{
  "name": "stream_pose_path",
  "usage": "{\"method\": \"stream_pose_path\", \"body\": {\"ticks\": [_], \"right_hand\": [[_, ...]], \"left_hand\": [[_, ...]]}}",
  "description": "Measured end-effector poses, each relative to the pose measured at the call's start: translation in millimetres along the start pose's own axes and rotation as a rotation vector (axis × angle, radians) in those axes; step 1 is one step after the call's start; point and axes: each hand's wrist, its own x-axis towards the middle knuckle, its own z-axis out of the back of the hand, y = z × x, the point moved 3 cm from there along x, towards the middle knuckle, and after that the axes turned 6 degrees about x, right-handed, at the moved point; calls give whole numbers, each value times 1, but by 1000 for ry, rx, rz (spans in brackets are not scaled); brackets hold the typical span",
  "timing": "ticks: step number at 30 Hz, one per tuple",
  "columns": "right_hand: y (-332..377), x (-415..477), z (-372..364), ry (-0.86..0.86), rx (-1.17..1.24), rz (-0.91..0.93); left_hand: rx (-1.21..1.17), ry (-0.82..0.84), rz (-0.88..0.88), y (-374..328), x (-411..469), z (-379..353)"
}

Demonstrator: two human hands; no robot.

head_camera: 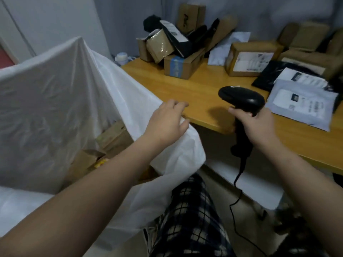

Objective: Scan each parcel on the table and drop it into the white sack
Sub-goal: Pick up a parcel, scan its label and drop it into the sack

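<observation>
Right hand grips scanner, seemingly over table.

Glossy wooden table, thin crinkled white sack, matt cardboard boxes, glossy black plastic scanner.

A: Where's the white sack?
B: Filling the left half of the frame, mouth open, its rim draped against the table at its near-left edge; brown boxes lie inside.
A: And the parcels?
B: Cardboard boxes and black bags piled at upper centre, a labelled box right of them, grey mailers flat at the right edge.
A: The scanner?
B: Black, corded, upright at centre right, over the table's front edge.
</observation>
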Motion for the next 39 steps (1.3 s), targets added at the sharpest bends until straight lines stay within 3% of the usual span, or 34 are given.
{"method": "stream_pose_path", "body": {"ticks": [9,15,18,23,27,30,32,35,39], "right_hand": [[-40,-17,177,-385,271,-270],[-49,-17,186,-415,400,-268],[-52,-15,181,-420,388,-256],[-53,-16,179,-426,395,-258],[-52,-14,168,-400,332,-262],[-52,-12,166,-350,270,-267],[-52,-12,167,-351,250,-268],[-53,-11,168,-352,248,-273],[-55,-8,168,-332,242,-286]], "left_hand": [[-71,236,-261,-152,85,-66],[79,407,-416,-218,133,-113],[107,494,-381,-218,137,-126],[267,272,-365,-210,116,-105],[261,253,-424,-214,97,-82],[112,179,-319,-209,110,-77],[124,175,-148,-194,127,-85],[170,427,139,-170,146,-94],[63,581,198,-166,150,-82]]}}
